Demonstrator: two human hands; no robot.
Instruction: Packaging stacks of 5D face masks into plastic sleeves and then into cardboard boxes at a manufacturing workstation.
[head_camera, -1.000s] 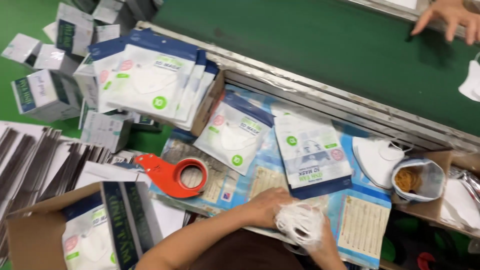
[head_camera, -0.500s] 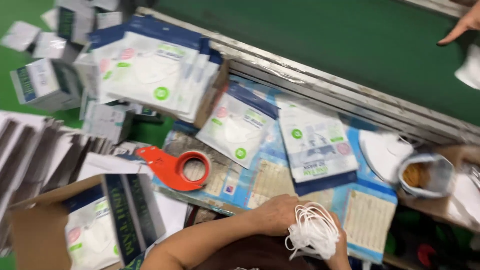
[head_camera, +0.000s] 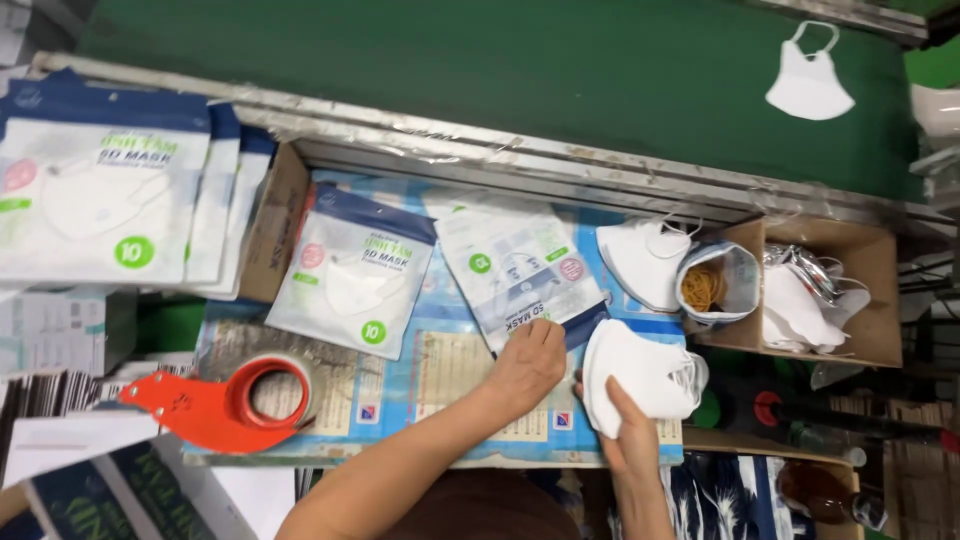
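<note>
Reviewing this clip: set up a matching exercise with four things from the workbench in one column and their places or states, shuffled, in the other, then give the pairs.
Things:
1. stack of white masks
2. red tape dispenser
3. single white mask
4. rubber bands

Places or states:
A. lying alone on the green belt
B. inside a small round container
C. held in the right hand
D. lying on the bench left of the left hand

Pairs: 1-C, 2-D, 3-A, 4-B
</note>
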